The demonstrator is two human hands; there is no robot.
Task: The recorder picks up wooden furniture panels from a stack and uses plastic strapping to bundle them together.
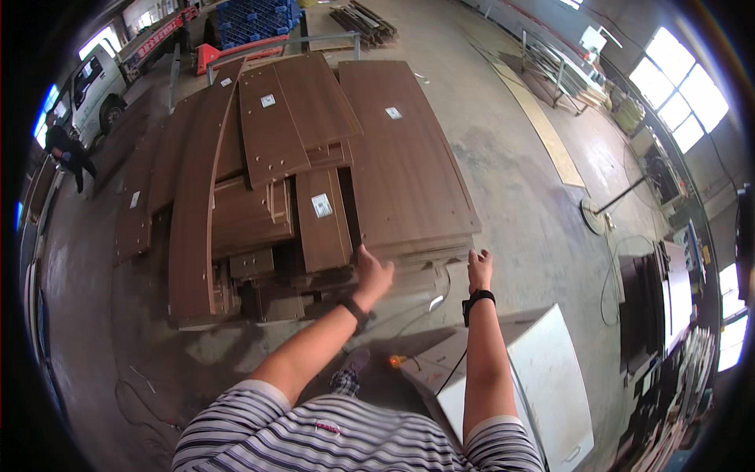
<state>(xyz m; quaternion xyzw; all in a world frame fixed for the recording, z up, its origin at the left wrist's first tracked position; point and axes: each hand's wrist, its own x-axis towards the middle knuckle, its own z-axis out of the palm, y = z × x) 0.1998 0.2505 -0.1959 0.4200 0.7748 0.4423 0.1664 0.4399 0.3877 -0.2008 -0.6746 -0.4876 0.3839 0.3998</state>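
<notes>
The floor (543, 228) carries everything, with a pale truck (93, 85) far off at the left and a co-worker (72, 153) standing near it. Ahead of the person sits a broad pile (250, 216) of brown boards, stacked unevenly, some flat and some overlapping at angles. On its right side lies the wide panel (405, 165), flat on top of more boards of the same brown, its near edge toward the person. A white box (554, 385) stands close by, beside and partly behind the right forearm. Left of the wide panel, a narrow board (321, 228) lies lower in the pile.

Both hands are at the near end of the wide panel. The left hand (375, 277) is at its near left corner, fingers curled and thumb up; blur hides whether it grips. The right hand (480, 271) is just below the near right corner, fingers bent; whether it touches the edge or holds anything, I cannot tell. Each wrist wears a dark band. A small white label (393, 113) sits toward the panel's far end.

As for progress, the wide panel lies level on its stack, with no lift visible, and many boards remain in the pile. Whether handling of this panel is starting or finishing, the view does not settle.
</notes>
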